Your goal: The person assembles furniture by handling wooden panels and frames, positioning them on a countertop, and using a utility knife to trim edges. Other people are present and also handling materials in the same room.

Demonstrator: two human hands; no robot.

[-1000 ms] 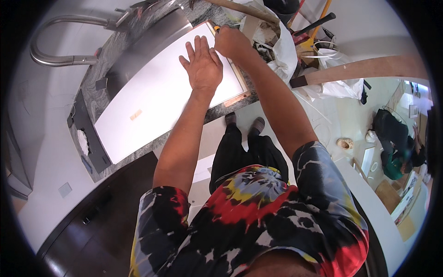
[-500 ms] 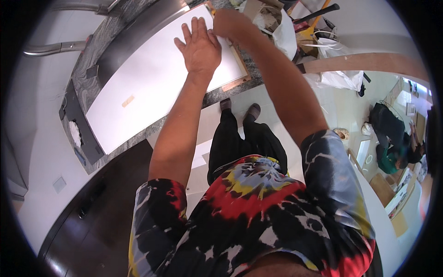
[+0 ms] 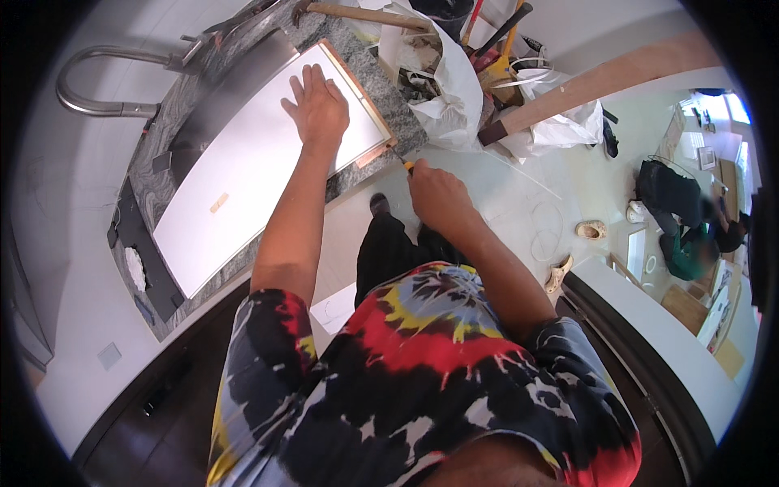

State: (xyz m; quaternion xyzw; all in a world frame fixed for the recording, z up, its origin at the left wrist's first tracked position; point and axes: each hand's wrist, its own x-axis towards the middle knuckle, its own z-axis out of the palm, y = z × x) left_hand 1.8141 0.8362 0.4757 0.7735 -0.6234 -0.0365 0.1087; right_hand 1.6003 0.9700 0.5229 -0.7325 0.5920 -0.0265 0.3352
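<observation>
A long white panel (image 3: 243, 174) lies on the grey streaked stone counter (image 3: 373, 73), a small tan strip of tape (image 3: 219, 202) on its face. Flat on the panel's far part rests my left hand (image 3: 322, 112), fingers stretched. My right hand (image 3: 439, 195) is closed round a slim tool with a yellow-orange handle (image 3: 409, 167); its thin dark tip is at the panel's near right corner. Whether it is a blade or a screwdriver I cannot tell. A thin wooden strip (image 3: 357, 85) runs along the right edge, and a short wood piece (image 3: 376, 152) shows under the corner.
A hammer (image 3: 365, 15) lies at the far counter edge. White sacks of debris (image 3: 454, 105) and long-handled tools stand beyond. A wooden plank (image 3: 600, 81) slants across the right. On the left is a curved metal faucet (image 3: 69, 81). Another person (image 3: 686, 252) crouches far right.
My right hand has come from the panel's far edge down toward me to its near right corner, tool in grip. My left hand stays flat on the panel. The view has shifted.
</observation>
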